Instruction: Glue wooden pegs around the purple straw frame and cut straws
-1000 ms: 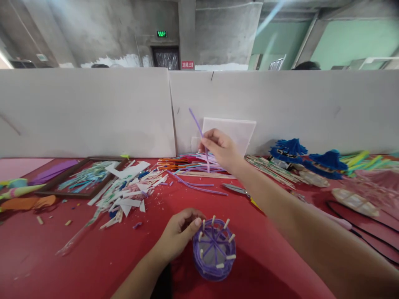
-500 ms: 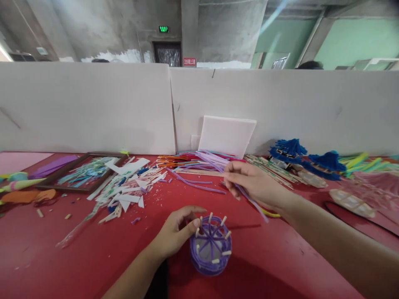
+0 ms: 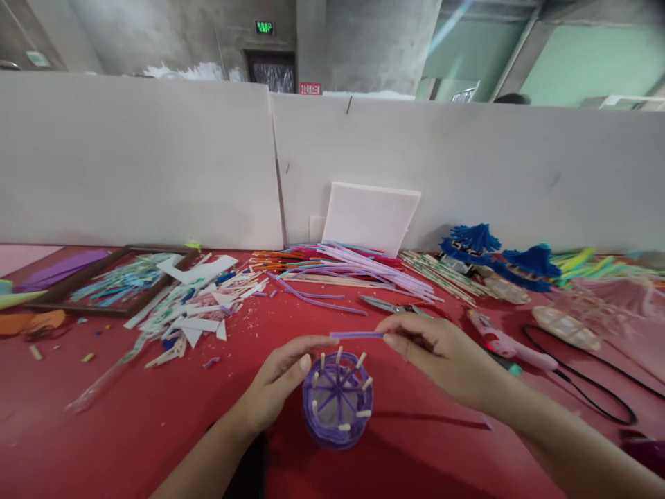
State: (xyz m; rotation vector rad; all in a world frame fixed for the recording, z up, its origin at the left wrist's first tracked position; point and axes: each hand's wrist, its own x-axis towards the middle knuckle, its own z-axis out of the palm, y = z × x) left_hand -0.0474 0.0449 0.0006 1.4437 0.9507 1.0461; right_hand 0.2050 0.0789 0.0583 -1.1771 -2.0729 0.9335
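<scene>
I have the purple basket [image 3: 332, 438] standing on the red tabletop [image 3: 129, 443] at the lower centre of the frame, its wall wound round with fuzzy purple stem. My left hand [image 3: 280, 378] is at the upper left of its rim, thumb and forefinger spread apart; I cannot tell how firmly the thumb touches. My right hand [image 3: 384, 331], right of centre, pinches a loose purple stem [image 3: 358, 335] between thumb and fingers, and its end points left just above the basket. As I judge it, much of the winding is done: the wall looks thickly covered and purple spokes [image 3: 338, 392] meet at the middle. The short wooden pegs [image 3: 339, 355] poke out bare above the rim, and the stem in my right hand is not yet wound in. More pale purple stems [image 3: 382, 272] lie at the centre of the frame, behind the scissors [image 3: 382, 305].
</scene>
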